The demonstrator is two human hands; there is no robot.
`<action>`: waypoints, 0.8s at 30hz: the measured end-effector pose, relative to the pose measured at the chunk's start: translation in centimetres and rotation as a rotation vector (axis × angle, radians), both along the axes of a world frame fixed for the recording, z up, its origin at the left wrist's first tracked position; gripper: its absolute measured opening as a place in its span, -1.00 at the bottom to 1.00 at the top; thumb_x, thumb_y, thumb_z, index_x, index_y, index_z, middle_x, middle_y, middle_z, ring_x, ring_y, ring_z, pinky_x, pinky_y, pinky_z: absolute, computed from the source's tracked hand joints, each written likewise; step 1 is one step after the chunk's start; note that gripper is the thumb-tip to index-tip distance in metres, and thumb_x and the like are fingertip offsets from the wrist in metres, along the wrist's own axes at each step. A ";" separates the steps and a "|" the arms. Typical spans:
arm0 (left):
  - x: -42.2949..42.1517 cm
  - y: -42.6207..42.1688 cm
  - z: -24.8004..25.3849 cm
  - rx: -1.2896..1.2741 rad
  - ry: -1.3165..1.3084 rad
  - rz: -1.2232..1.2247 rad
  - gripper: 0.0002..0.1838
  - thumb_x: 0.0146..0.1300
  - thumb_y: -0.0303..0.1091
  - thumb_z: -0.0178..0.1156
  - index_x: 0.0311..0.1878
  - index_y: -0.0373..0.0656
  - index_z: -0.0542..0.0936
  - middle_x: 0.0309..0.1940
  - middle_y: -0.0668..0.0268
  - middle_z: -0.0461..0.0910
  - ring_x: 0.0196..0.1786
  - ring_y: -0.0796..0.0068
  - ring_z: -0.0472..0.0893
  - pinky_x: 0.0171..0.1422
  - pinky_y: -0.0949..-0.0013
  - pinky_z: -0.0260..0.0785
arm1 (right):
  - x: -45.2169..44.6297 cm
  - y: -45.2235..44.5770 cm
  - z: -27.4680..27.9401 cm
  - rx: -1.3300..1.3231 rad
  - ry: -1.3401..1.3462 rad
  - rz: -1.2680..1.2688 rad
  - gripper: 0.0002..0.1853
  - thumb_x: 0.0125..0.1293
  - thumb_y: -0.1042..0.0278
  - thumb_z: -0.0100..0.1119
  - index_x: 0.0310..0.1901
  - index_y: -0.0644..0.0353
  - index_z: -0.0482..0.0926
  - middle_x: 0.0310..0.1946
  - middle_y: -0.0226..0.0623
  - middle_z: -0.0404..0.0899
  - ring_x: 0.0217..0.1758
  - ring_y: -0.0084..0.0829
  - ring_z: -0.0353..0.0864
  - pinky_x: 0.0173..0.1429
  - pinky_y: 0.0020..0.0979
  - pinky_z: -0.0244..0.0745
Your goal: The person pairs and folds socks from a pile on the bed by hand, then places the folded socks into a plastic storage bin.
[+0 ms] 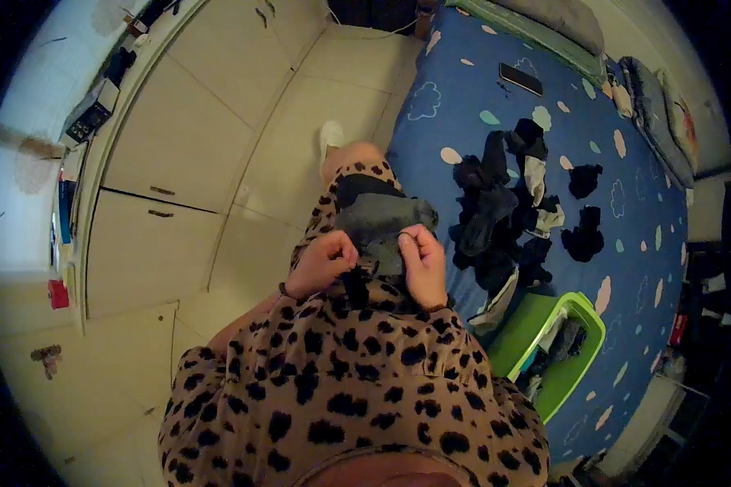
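Dark grey cloth (382, 213) lies across my lap, over the spotted garment that I wear. My left hand (323, 264) is closed, thumb against fingers, at the cloth's left edge, with a black piece of cloth (355, 288) hanging just below it. On the right side of the grey cloth, my right hand (422, 264) pinches its edge between thumb and curled fingers. What exactly the left fingertips hold is too small to make out. Beside my lap, a pile of dark socks (487, 215) with a few light ones lies on the blue bed sheet (455, 89).
A green basket (589, 325) with clothes inside stands on the bed at the lower right. A phone (521, 79) lies near the folded bedding (544, 36). Pale cabinets (179, 130) line the left, beside the tiled floor (333, 93).
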State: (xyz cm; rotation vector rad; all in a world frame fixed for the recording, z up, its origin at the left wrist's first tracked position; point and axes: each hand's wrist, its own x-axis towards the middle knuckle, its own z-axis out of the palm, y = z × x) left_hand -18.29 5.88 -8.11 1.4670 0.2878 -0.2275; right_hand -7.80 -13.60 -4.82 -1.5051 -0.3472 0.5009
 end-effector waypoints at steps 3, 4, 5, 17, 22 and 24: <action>0.5 -1.4 1.6 -0.108 -0.212 0.124 -0.71 0.09 -0.65 0.11 -0.10 -0.17 0.48 -0.19 0.36 0.55 -0.16 0.50 0.54 -0.03 0.46 0.41 | 0.8 0.0 0.0 0.073 0.017 -0.015 -0.86 0.43 0.38 0.05 -0.26 0.26 0.50 -0.43 -0.63 0.39 -0.37 -0.79 0.25 -0.30 -0.65 0.18; 1.2 -2.5 4.0 -0.022 -0.256 0.235 -0.74 0.09 -0.65 0.12 -0.13 -0.18 0.48 -0.20 0.36 0.55 -0.18 0.48 0.54 -0.05 0.47 0.42 | 0.9 0.0 0.2 0.042 0.015 0.022 -0.86 0.43 0.38 0.05 -0.26 0.25 0.50 -0.43 -0.64 0.39 -0.36 -0.79 0.25 -0.28 -0.66 0.19; 1.6 -2.9 5.4 0.064 -0.300 0.347 -0.76 0.08 -0.65 0.12 -0.17 -0.19 0.48 -0.20 0.36 0.54 -0.20 0.46 0.55 -0.07 0.48 0.43 | 0.9 -0.1 0.3 0.011 0.013 0.060 -0.87 0.43 0.39 0.06 -0.26 0.25 0.50 -0.43 -0.64 0.40 -0.36 -0.80 0.26 -0.27 -0.67 0.19; 1.2 -2.1 4.6 0.792 -0.169 0.477 -0.74 -0.01 -0.63 0.16 -0.20 -0.22 0.45 -0.31 0.23 0.52 -0.45 0.37 0.55 -0.37 0.31 0.38 | -1.1 1.2 0.2 0.156 0.211 0.182 -0.86 0.44 0.36 0.06 -0.26 0.24 0.50 -0.47 -0.64 0.38 -0.38 -0.78 0.26 -0.29 -0.64 0.20; 0.8 -0.9 5.8 0.352 -0.195 0.098 -0.45 0.06 -0.61 0.13 0.18 -0.14 0.34 -0.15 0.28 0.57 -0.23 0.47 0.57 -0.20 0.39 0.39 | -0.6 1.4 0.3 0.024 0.097 0.219 -0.83 0.42 0.33 0.07 -0.30 0.23 0.48 -0.50 -0.62 0.34 -0.42 -0.77 0.22 -0.34 -0.62 0.18; 0.9 -1.1 7.7 -0.003 -0.308 -0.031 -0.34 0.08 -0.59 0.15 0.31 -0.10 0.27 -0.06 0.29 0.57 -0.14 0.50 0.57 -0.12 0.42 0.40 | -0.6 1.4 0.8 0.018 0.065 0.291 -0.83 0.41 0.33 0.09 -0.31 0.23 0.49 -0.52 -0.61 0.35 -0.42 -0.77 0.23 -0.35 -0.62 0.18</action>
